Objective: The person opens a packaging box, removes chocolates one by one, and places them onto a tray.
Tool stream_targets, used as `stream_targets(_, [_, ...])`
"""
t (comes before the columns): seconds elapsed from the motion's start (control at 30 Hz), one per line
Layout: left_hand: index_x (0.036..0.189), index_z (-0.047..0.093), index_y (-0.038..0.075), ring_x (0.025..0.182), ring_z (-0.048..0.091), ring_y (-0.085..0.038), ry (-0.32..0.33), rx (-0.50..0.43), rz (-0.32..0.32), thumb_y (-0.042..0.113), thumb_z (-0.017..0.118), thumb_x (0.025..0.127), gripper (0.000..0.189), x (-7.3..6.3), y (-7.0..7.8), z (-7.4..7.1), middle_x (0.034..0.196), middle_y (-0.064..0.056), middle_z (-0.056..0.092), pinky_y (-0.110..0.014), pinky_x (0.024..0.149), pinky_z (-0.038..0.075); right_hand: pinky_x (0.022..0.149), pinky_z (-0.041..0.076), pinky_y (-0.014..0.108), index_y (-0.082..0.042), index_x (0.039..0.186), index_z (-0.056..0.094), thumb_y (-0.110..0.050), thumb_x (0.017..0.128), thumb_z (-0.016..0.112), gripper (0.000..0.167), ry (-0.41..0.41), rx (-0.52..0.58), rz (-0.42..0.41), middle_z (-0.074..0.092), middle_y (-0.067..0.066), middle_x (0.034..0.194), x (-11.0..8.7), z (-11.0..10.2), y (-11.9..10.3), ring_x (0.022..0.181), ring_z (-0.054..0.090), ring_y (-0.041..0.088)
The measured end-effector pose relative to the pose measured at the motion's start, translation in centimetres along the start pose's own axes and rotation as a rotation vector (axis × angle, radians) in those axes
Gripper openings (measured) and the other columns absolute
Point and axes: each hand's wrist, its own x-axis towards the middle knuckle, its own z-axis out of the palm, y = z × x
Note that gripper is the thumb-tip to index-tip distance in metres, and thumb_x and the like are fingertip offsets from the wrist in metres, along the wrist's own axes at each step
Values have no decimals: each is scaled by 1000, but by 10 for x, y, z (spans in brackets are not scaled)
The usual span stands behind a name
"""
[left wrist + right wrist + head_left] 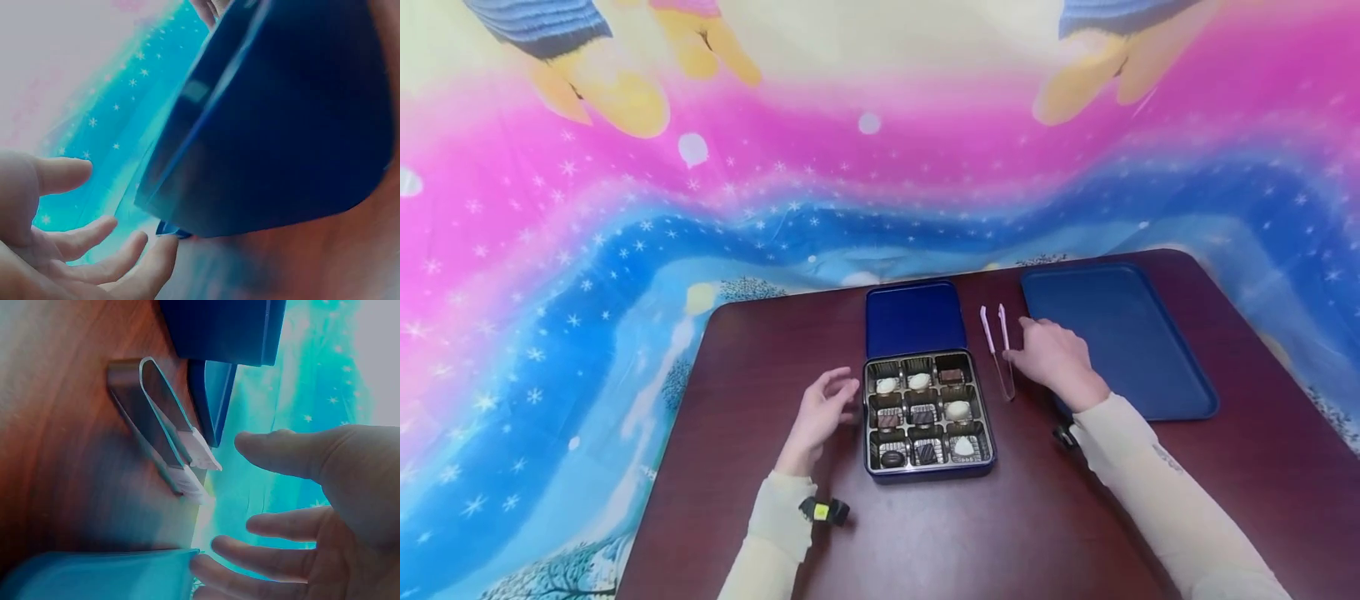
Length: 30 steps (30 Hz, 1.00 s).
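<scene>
Chocolate box point(931, 477) and tongs point(145, 422) lie on the brown counter point(925, 542), between the left grip point(823, 412) and the right grip point(1056, 354). Blue tray point(1120, 350) lies to the right of the right grip. The uncovered box stands just beside the left grip; its dark blue lid point(913, 318) is farther ahead, behind the box. Both grips have hold of nothing, their fingers slightly bent, thumbs held apart. The tongs are just left of the right grip, with pink tips pointing forward. Nine chocolates point(958, 409), one in each compartment, are between the two grips.
</scene>
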Motion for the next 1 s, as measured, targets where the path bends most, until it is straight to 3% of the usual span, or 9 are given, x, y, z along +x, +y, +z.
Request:
stream_targets(0.13, [143,49,-2,105,66,-28,-28,-3,1,18,64,100,50,-16,-15,15,132,-27,59,-44,84,60,73,54,63,6,149,43,-46,93,68,80,-35,5,33,49,36,141,-14,6,11,114,56,52])
stream_targets(0.23, [143,49,-3,106,66,-31,-49,-6,-4,19,65,101,51,-25,-22,24,132,-29,58,-40,81,60,76,53,64,6,149,43,-47,93,68,81,-47,4,53,50,36,140,-20,11,16,114,56,53])
stream_targets(0.43, [142,49,-5,101,68,-33,-26,-19,-3,17,61,102,46,-37,-29,33,131,-30,57,-38,78,61,76,55,62,7,145,48,-45,93,69,77,-24,-21,59,55,34,136,-24,20,22,111,59,49])
stream_targets(0.7, [139,51,-6,96,67,-26,15,1,8,8,54,103,38,-37,-28,27,128,-30,58,-33,73,59,61,56,51,3,143,52,-49,92,69,76,-40,-29,57,65,27,125,-19,31,15,95,66,40])
stream_targets(0.83, [139,51,-6,98,66,-29,17,31,21,7,54,103,38,-34,-22,22,127,-31,58,-35,73,60,62,56,51,3,141,55,-50,91,70,74,-25,-9,54,69,24,116,-17,36,9,92,67,38])
stream_targets(1.0, [139,52,-5,102,66,-31,22,34,11,6,54,103,37,-31,-18,22,128,-29,59,-35,76,60,64,56,50,1,141,56,-55,88,72,80,-16,12,52,69,23,117,-16,37,8,94,67,37])
